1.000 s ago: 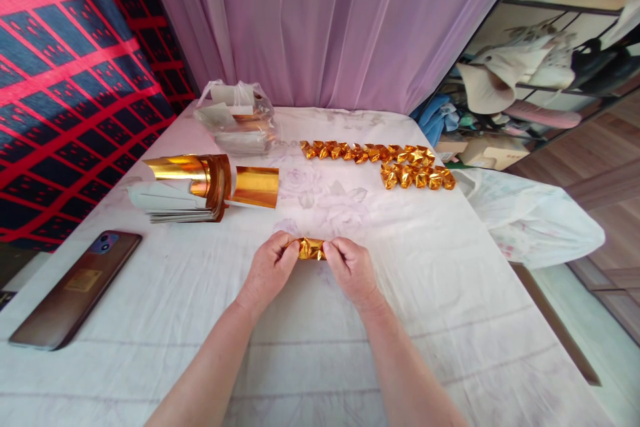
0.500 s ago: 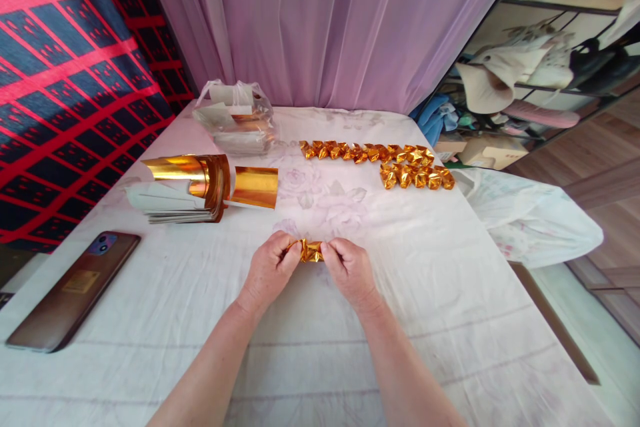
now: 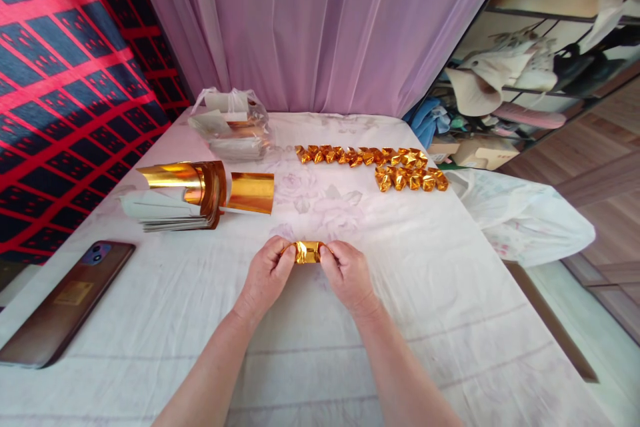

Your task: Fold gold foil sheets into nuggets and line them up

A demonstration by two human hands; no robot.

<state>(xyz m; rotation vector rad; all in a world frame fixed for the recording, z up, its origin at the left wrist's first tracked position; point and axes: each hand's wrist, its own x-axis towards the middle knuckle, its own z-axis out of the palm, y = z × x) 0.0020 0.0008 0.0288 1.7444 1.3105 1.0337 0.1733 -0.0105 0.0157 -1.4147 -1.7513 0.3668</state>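
Observation:
My left hand (image 3: 266, 275) and my right hand (image 3: 346, 272) pinch the two ends of a small folded piece of gold foil paper (image 3: 307, 252), held just above the white tablecloth (image 3: 300, 347). Further back to the right lie two rows of finished gold foil pieces (image 3: 385, 163). To the left sits a stack of gold foil sheets (image 3: 185, 193) with curled tops, and a single gold sheet (image 3: 251, 192) lies beside it.
A phone (image 3: 65, 300) lies face down at the left near the edge. A clear plastic bag (image 3: 231, 123) with more sheets stands at the back left. A white plastic bag (image 3: 520, 217) hangs off the right edge. A purple curtain hangs behind.
Both hands have squeezed the gold piece shorter and more compact between them. The view has tilted slightly, shifting everything a little down and left.

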